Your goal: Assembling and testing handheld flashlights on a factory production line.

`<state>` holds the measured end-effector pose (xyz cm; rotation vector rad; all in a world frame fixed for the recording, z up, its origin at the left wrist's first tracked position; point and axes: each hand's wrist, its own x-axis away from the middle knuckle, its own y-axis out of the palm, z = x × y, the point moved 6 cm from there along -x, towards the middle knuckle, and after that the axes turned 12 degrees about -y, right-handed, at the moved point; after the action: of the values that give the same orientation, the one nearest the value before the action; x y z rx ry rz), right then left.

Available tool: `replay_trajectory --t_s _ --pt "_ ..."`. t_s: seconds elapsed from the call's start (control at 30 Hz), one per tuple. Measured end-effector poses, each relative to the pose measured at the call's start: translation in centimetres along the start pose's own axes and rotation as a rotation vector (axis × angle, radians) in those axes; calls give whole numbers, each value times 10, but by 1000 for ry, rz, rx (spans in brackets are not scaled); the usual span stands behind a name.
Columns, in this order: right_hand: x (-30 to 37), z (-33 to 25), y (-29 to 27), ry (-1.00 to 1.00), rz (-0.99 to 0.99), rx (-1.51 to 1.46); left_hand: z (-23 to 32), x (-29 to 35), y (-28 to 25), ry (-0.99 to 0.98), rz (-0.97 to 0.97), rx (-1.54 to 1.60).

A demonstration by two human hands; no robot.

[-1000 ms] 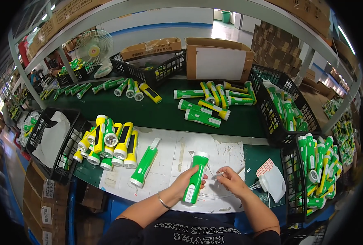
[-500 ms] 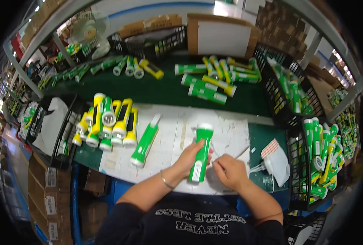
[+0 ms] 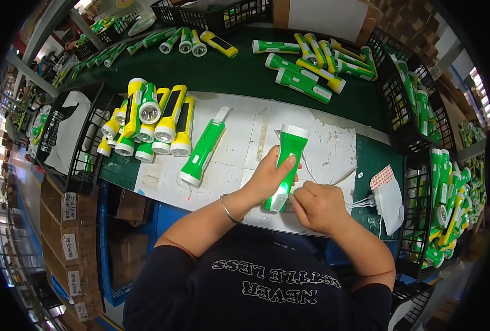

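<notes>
My left hand [image 3: 269, 176] grips a green flashlight [image 3: 287, 160] with a white head, holding it flat over the white paper sheet [image 3: 239, 138] on the bench. My right hand [image 3: 316, 205] is closed at the flashlight's near end, fingers pinched against it; what they pinch is too small to tell. A metal bracelet [image 3: 229, 202] circles my left wrist. Another green flashlight [image 3: 203, 150] lies loose on the paper to the left.
A pile of yellow and green flashlights [image 3: 148, 124] lies at the left of the paper. More flashlights [image 3: 311, 60] lie on the green mat behind. Black wire baskets [image 3: 432, 182] hold flashlights on the right. A white pouch with wires [image 3: 387, 196] lies by my right hand.
The view has tilted down and drawn closer to the bench. My right hand has closed in on the flashlight's near end; my left hand keeps its grip.
</notes>
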<state>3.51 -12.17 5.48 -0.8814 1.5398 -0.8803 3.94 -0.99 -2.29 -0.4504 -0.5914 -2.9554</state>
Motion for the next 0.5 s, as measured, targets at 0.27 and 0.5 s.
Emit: replay_trajectory --t_s 0.27,0.5 --pt "20 -46 14 -235 5 -239 15 -7 -19 56 17 261" --pt "8 12 12 206 338 -350 -6 2 4 -127 -266 439"
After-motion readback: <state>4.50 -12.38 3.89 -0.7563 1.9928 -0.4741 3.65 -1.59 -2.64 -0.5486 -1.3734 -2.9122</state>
